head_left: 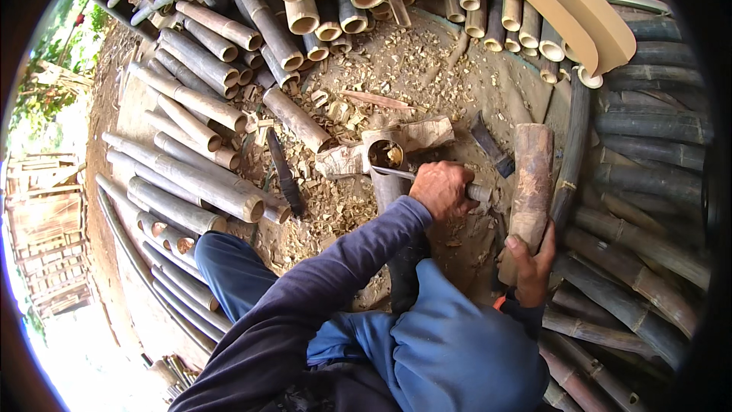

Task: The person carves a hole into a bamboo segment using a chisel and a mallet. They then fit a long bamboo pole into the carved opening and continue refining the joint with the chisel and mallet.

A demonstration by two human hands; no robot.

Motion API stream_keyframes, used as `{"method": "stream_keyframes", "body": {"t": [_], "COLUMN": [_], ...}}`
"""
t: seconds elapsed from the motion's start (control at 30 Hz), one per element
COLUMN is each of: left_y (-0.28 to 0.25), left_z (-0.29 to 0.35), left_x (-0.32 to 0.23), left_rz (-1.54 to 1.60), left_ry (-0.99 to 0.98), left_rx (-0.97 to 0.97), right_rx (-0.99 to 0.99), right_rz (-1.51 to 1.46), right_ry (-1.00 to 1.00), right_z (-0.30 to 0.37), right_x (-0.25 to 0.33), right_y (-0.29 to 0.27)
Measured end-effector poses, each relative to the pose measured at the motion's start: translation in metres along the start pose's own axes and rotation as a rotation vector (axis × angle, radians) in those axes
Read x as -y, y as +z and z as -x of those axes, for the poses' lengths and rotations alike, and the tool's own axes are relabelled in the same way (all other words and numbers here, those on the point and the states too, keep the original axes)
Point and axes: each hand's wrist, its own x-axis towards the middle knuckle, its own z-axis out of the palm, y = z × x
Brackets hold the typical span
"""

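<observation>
My left hand (pixel 442 189) is closed around a chisel. The chisel's metal blade (pixel 393 172) reaches left to the near rim of a hole in a bamboo pole (pixel 390 191), and its handle end (pixel 479 193) points right. Wood chips lie inside the hole. The pole rests across a rough wooden block (pixel 343 161) and runs back between my legs. To the right, my right hand (pixel 532 263) grips the lower end of a thick wooden club (pixel 531 172), held upright in the view and apart from the chisel.
A dark-bladed knife (pixel 284 174) lies left of the block; a dark metal blade (pixel 492 145) lies right of it. Cut bamboo poles (pixel 191 175) are stacked left, more (pixel 648 122) right, others at the far side. An open cardboard box (pixel 579 27) sits far right. Chips cover the ground.
</observation>
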Motion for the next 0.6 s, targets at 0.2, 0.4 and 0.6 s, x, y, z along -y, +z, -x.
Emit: {"method": "stream_keyframes", "body": {"t": [0.2,0.4,0.6], "left_y": [-0.006,-0.018,-0.037], "left_z": [-0.017,-0.014,0.002], "left_x": [0.023,0.026,0.023], "left_rz": [0.053,0.178,0.242], "left_ry": [-0.066,-0.023,0.04], "left_rx": [-0.054,-0.128,-0.171], "right_rx": [-0.111,0.175,0.073], "right_rz": [-0.062,0.303,0.011], "right_ry": [-0.003,-0.234,-0.114], "right_z": [-0.006,-0.018,0.006], "right_x": [0.011,0.006,0.054], "right_y": [-0.003,0.031,0.039]}}
